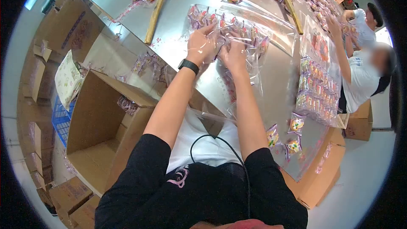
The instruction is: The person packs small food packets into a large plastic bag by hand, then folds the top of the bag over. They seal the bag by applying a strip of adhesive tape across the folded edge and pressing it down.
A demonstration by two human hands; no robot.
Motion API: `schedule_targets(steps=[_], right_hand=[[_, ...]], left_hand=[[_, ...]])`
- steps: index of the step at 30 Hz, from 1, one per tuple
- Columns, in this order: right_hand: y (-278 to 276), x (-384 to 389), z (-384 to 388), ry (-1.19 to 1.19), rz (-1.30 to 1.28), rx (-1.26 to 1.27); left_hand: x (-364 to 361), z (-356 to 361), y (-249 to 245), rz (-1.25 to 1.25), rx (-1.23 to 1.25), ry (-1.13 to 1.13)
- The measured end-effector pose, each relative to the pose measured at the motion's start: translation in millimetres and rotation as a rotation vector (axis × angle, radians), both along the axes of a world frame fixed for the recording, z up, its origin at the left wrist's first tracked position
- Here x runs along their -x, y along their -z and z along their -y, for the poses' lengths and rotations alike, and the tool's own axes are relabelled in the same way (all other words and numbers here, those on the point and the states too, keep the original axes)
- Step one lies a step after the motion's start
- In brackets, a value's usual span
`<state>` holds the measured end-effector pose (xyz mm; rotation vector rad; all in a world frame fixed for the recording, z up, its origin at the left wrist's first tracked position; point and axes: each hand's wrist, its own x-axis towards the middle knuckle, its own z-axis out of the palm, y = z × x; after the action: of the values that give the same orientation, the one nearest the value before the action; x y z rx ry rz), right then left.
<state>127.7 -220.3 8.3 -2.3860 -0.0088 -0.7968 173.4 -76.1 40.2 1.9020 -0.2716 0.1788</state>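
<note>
Both of my hands are inside or under a large clear plastic bag on the metal table. My left hand, with a black watch at the wrist, has its fingers curled against small purple-edged wrapped packets. Close beside it, my right hand curls round more of these packets, partly hidden by the shiny film. A row of packets lies in front of both hands.
Two wooden strips lie across the table, with loose packets beyond. A filled bag lies at right, beside co-workers. An open cardboard box stands at lower left, near a blue crate.
</note>
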Motion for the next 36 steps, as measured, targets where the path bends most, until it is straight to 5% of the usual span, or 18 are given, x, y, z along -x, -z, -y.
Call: schedule_targets(steps=[5,7,11,13,21,24,27,31,36], right_hand=[[-16,7,0,-0.191,-0.094,-0.131],[-14,8,7,-0.243,-0.167,-0.140],[-31,-3,3,-0.064,-0.002,0.105],[-41,-12,0,0.027,-0.239,0.124],[-52,-28,8,0.108,-0.360,0.485],[-24,-37,26,0.084,0.148,0.593],[-24,-42,34,0.050,0.065,0.456],[-35,-44,33,0.079,-0.092,0.328],[-8,-52,36,0.187,0.172,0.301]], left_hand=[[-22,-9,45,0.164,-0.050,0.121],[-10,-10,42,0.045,-0.026,0.113],[-10,-5,37,0.109,-0.055,-0.019],[3,-3,11,0.001,0.020,-0.016],[-7,3,20,0.453,-0.219,0.035],[-13,10,30,0.267,-0.235,0.102],[-12,18,28,0.168,-0.222,0.045],[-1,21,30,0.344,-0.228,-0.153],[8,-3,38,0.525,-0.147,-0.148]])
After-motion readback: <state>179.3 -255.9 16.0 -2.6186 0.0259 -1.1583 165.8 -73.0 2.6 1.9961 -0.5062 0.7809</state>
